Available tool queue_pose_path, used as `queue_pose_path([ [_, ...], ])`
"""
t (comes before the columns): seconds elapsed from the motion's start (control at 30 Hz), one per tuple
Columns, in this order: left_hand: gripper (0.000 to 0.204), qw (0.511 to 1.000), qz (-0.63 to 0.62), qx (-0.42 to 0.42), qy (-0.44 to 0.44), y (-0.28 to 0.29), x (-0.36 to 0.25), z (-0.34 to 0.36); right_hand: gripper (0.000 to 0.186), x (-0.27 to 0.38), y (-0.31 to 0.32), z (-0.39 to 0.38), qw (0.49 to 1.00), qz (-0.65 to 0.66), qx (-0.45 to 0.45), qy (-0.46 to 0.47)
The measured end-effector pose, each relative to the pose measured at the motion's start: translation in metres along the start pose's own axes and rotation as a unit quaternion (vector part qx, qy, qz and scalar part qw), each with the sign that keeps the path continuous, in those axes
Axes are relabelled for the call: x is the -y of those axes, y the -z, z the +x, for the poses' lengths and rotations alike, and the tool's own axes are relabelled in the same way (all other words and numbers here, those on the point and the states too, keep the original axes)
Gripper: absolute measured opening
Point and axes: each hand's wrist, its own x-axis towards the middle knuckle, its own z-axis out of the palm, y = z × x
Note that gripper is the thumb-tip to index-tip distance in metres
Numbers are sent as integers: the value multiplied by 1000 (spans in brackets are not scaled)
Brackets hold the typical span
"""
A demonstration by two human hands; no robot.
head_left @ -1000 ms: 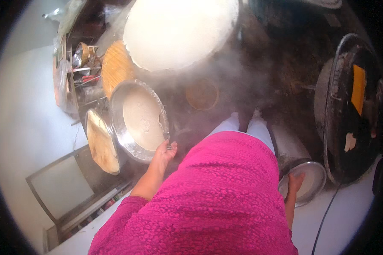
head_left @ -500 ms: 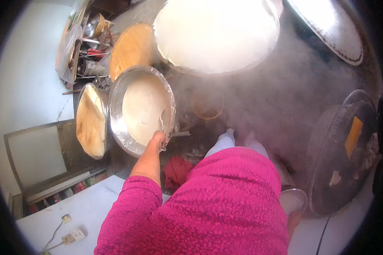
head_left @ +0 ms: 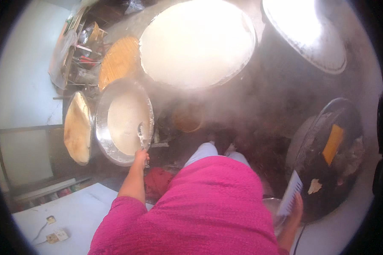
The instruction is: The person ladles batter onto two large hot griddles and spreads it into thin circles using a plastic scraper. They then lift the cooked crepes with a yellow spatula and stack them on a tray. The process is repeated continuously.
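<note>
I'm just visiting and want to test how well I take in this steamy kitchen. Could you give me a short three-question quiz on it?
1. True or false: the left hand holds a ladle that dips into the metal basin of pale batter.
2. What does the right hand hold? A) a white ridged scraper B) a cup C) a knife
3. Fill in: the large round griddle is covered with a ____ sheet, with steam rising near it.

Key:
1. True.
2. A, the white ridged scraper.
3. White.
</note>
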Motion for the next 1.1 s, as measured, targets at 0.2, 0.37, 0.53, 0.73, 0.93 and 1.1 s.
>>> queue_pose_path([
  [0.2, 11, 992, -121, 21, 8, -8, -13, -39, 43, 191, -288, 102, 939, 47, 315, 130],
  [0.37, 15, 976, -168, -47, -133, -1, -18, -23, 46, 342, -452, 27, 795, 36, 584, 161],
  [0.53, 25, 949, -204, -154, -185, 1, -17, 27, 33, 391, -525, 6, 839, -193, 467, 202],
  [0.73, 30, 944, -141, -277, -111, 23, -7, 100, 24, 411, -606, 14, 683, -361, 387, 503],
  [0.93, 33, 961, -29, -262, -83, 5, -42, 124, 25, 412, -630, -1, 843, -244, 425, 221],
  [1.1, 35, 959, 218, -103, -148, -19, -76, 54, 23, 406, -639, -3, 841, -221, 454, 195],
])
